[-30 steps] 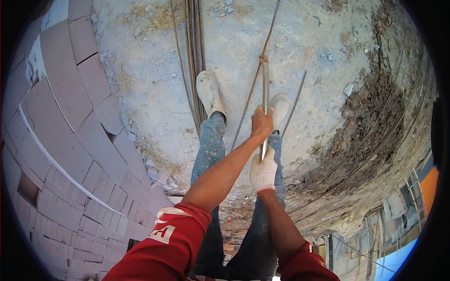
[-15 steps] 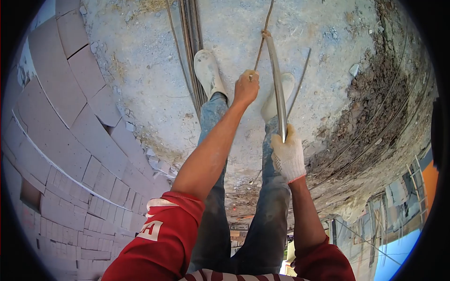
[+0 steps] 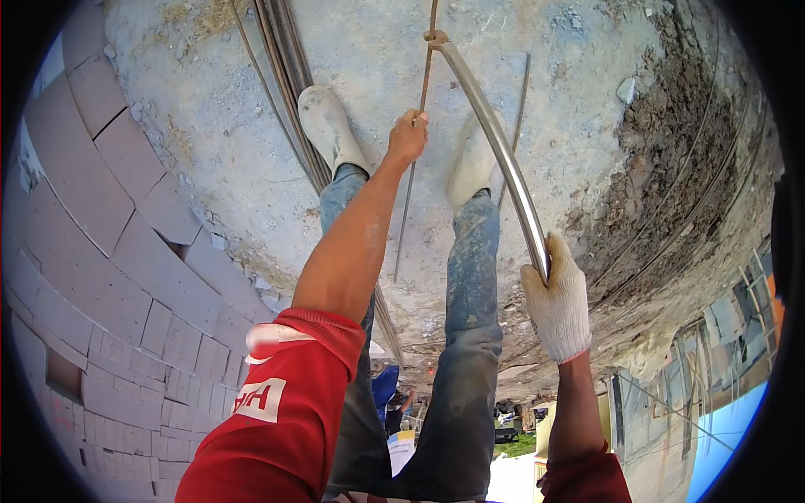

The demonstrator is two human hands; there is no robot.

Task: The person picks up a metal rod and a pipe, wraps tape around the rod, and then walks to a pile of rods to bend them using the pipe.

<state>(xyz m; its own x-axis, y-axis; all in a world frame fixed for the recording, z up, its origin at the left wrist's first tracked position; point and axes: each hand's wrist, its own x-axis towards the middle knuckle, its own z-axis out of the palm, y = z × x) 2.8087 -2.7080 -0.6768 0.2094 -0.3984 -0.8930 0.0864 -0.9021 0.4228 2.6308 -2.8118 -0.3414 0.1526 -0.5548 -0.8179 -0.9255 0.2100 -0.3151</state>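
Note:
My bare left hand is closed around a thin steel rod, whose lower end hangs down past the fist between my legs. My right hand, in a pale knitted work glove, grips the lower end of a shiny metal pipe. That pipe slants up and to the left. At its far end a rusty hooked head sits against the rod, above my left fist.
Several long rods lie on the dusty ground beside my left boot. Another rod lies by my right boot. Stacked grey blocks line the left; dark loose soil is at right.
My right hand has moved right with the pipe's lower end, so the pipe slants more. The rod's lower end now shows below my left fist. The view has shifted somewhat.

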